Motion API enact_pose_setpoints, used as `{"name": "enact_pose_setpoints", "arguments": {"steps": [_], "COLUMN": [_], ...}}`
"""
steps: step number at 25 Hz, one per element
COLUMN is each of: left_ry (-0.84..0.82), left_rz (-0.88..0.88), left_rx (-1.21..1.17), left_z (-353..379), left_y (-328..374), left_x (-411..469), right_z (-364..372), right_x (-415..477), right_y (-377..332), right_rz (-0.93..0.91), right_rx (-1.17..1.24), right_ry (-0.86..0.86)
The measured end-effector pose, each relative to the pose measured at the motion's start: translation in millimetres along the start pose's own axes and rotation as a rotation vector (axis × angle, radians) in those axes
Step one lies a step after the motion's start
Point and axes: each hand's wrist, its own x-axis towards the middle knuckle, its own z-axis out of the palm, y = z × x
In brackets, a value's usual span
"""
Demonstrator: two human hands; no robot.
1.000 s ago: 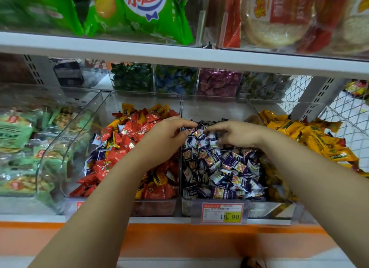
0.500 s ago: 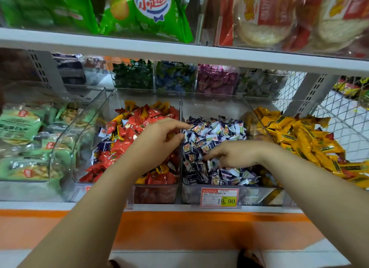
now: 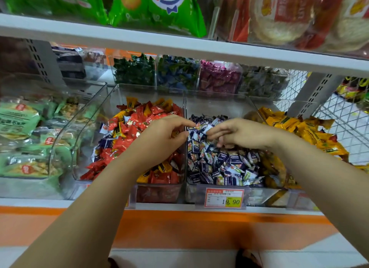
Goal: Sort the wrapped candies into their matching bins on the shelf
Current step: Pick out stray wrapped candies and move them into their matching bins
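Three clear bins stand side by side on the shelf. The left bin (image 3: 89, 116) holds red candies (image 3: 137, 126) with some yellow and purple-white ones mixed in. The middle bin (image 3: 217, 106) holds purple-white candies (image 3: 225, 168). The right bin holds yellow candies (image 3: 287, 124). My left hand (image 3: 161, 137) hovers over the red pile at the divider, with index finger and thumb apart and nothing seen between them. My right hand (image 3: 241, 133) reaches left over the back of the purple-white pile. Its fingertips are blurred on the candies, and I cannot tell whether they hold one.
Green snack packs (image 3: 20, 120) fill a bin at far left. Small bins of dark green, blue, pink and grey sweets (image 3: 219, 78) stand behind. The upper shelf board (image 3: 179, 46) hangs close above. A price tag (image 3: 224, 199) is at the front edge, wire mesh (image 3: 339, 124) at right.
My right hand has moved from the front of the purple-white pile toward its back, close to my left hand. The left hand has stayed by the divider.
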Motion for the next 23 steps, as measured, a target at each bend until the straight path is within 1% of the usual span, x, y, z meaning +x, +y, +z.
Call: {"name": "enact_pose_setpoints", "arguments": {"steps": [1, 2, 4, 5, 6, 8, 13, 17, 23], "left_ry": [0.001, 0.001, -0.001, -0.001, 0.001, 0.002, -0.006, -0.005, -0.013], "left_rz": [0.002, 0.002, 0.002, 0.002, 0.002, 0.003, 0.003, 0.006, -0.015], "left_rx": [0.006, 0.009, 0.009, 0.008, 0.008, 0.009, -0.01, 0.002, 0.014], "left_z": [0.3, 0.4, 0.3, 0.4, 0.5, 0.5, 1.8, 1.1, -1.6], "left_y": [0.1, 0.2, 0.8, 1.2, 1.1, 0.0, -3.8, -5.0, 3.4], "left_x": [0.1, 0.4, 0.1, -0.5, -0.9, -1.3, 0.3, 1.5, 0.1], "right_z": [4.1, 12.6, 37.9, 49.5, 58.9, 64.5, 45.1, 41.6, 34.9], "right_x": [-10.2, -17.0, -17.7, -14.9, -11.1, -3.8, 11.2, 20.8, 14.1], "right_y": [-8.5, -15.6, -19.8, -20.4, -20.3, -19.7, -8.8, -3.5, -1.3], "right_rz": [-0.012, -0.007, 0.039, 0.065, 0.084, 0.117, 0.127, 0.127, 0.066], "right_rx": [0.108, 0.16, 0.127, 0.079, 0.054, 0.075, 0.112, 0.178, 0.159], "right_ry": [-0.096, -0.226, -0.44, -0.491, -0.504, -0.46, -0.24, -0.167, -0.053]}}
